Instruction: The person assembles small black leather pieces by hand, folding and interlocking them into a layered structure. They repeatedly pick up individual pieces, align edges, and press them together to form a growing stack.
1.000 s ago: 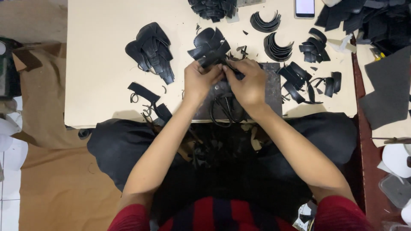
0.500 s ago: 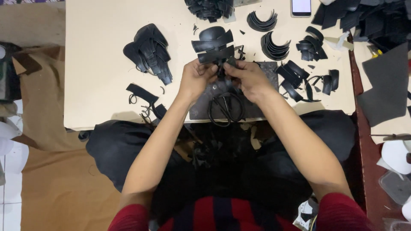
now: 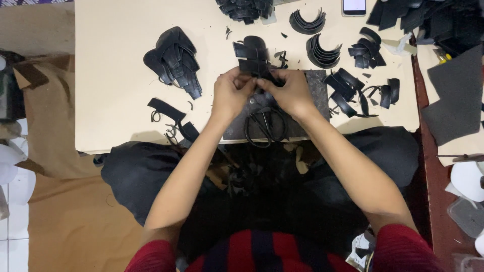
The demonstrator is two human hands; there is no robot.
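We see the left hand and the right hand meeting over the middle of the cream table, both with fingers curled tight, pinching the near end of one bundle of black straps that fans away from them. The bundle sits above a dark cutting mat, touching both sets of fingertips. One pair of black scissors lies on the mat just below the wrists. We count two stacks of curved black pieces to the right, one larger heap of straps on the left, and one phone at the far edge
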